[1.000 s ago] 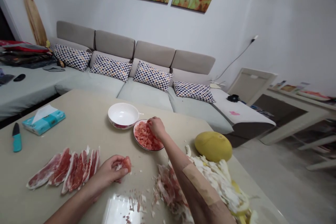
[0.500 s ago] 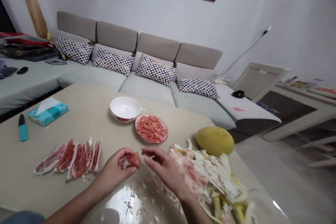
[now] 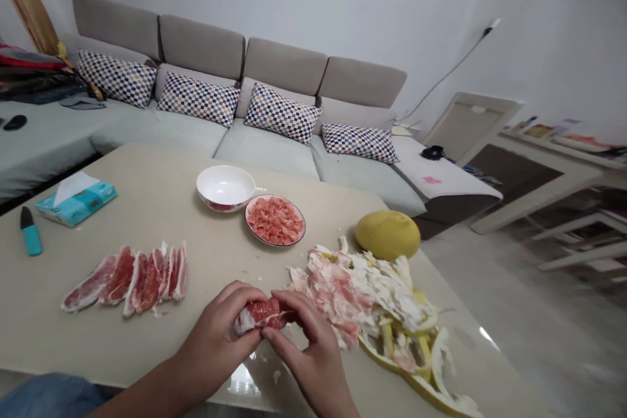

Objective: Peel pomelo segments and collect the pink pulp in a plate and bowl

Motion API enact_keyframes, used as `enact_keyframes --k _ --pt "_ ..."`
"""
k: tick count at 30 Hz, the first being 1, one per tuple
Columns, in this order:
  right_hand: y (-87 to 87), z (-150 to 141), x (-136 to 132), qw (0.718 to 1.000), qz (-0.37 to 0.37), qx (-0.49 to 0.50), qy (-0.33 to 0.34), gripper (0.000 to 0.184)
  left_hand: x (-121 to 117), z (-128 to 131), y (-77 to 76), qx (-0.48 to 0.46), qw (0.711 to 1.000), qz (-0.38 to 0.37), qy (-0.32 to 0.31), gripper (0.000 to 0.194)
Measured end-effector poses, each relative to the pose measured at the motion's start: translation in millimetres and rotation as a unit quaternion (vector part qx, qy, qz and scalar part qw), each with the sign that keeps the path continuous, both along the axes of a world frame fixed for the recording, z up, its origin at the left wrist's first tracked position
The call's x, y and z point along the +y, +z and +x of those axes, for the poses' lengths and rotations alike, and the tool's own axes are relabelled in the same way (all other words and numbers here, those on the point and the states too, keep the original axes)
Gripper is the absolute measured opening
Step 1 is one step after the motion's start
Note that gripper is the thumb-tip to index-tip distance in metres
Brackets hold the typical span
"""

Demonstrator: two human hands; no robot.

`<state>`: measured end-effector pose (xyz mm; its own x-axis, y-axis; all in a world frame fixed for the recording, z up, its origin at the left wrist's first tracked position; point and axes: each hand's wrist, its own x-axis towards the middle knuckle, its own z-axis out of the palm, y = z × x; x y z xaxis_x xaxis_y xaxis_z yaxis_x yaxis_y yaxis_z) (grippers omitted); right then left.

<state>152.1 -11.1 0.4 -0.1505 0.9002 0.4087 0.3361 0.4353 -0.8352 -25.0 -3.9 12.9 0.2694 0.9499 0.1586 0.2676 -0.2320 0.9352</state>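
Observation:
A red pomelo segment point(image 3: 263, 313) with white membrane at one end is between my hands, above the near part of the table. My left hand point(image 3: 219, 333) is closed around its left end. With thumb and fingertips my right hand point(image 3: 313, 346) pinches the segment's right end, where a thin pale strip shows. Several unpeeled pomelo segments point(image 3: 132, 281) lie in a row to the left. Beyond my hands, a dark-rimmed plate point(image 3: 248, 230) holds peeled red pulp point(image 3: 275, 220). Right of my hands is a heap of membrane and rind point(image 3: 362, 294).
A whole yellow pomelo point(image 3: 388, 235) sits behind the peel heap. A white bowl point(image 3: 226, 187) stands beside the plate. At the left are a tissue pack point(image 3: 78, 201) and a teal-handled knife point(image 3: 31, 235). A sofa point(image 3: 269, 150) lines the table's far side.
My right hand has come in from just right of the segment and now grips its end. Both hands are closer together. The camera view has tipped downward a little.

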Motion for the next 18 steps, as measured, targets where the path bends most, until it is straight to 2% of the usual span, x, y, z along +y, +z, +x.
enact_keyframes --k 3,9,14,18 --pt "3.1 1.3 -1.1 1.000 0.013 -0.015 -0.002 0.039 -1.9 0.4 1.2 -0.008 0.999 -0.033 0.007 0.028" --pt "9.2 3.3 0.9 1.000 -0.013 0.002 0.010 0.035 -2.4 -0.1 1.5 -0.090 0.982 -0.165 -0.020 0.026" --pt "10.0 5.1 2.6 0.998 -0.050 0.022 0.019 0.030 -0.3 -2.5 -4.3 -0.140 0.969 -0.200 -0.035 0.031" --pt "10.5 5.6 3.5 0.999 -0.044 0.009 0.014 0.028 0.8 -2.8 -7.7 -0.162 0.964 -0.208 -0.049 0.030"
